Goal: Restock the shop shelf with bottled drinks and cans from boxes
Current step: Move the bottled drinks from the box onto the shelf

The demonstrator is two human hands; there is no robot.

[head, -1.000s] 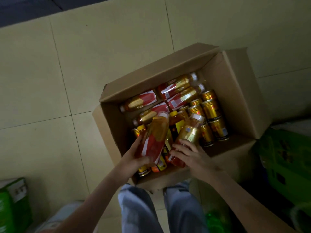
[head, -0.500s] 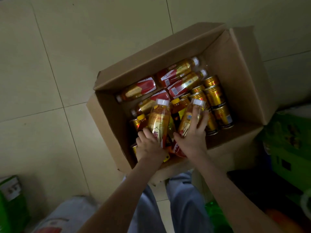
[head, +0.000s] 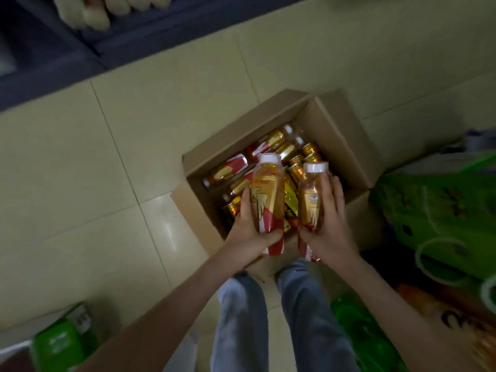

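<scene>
An open cardboard box (head: pixel 346 146) stands on the tiled floor and holds several amber drink bottles with red and gold labels (head: pixel 230 167) and several gold cans (head: pixel 308 151). My left hand (head: pixel 245 229) grips one white-capped amber bottle (head: pixel 267 194) upright above the box. My right hand (head: pixel 331 224) grips a second such bottle (head: pixel 311 197) beside it, also upright. Both bottles are lifted clear of the ones lying in the box.
A dark shelf base (head: pixel 80 49) runs along the top left, with pale items (head: pixel 91 9) on it. Green packs (head: pixel 442 210) lie at the right, another green box (head: pixel 59 342) at the bottom left. My legs in jeans (head: pixel 268 318) stand just before the box.
Both hands have lifted their bottles up out of the box. My view has pulled back and up, so the shelf base now shows at the top.
</scene>
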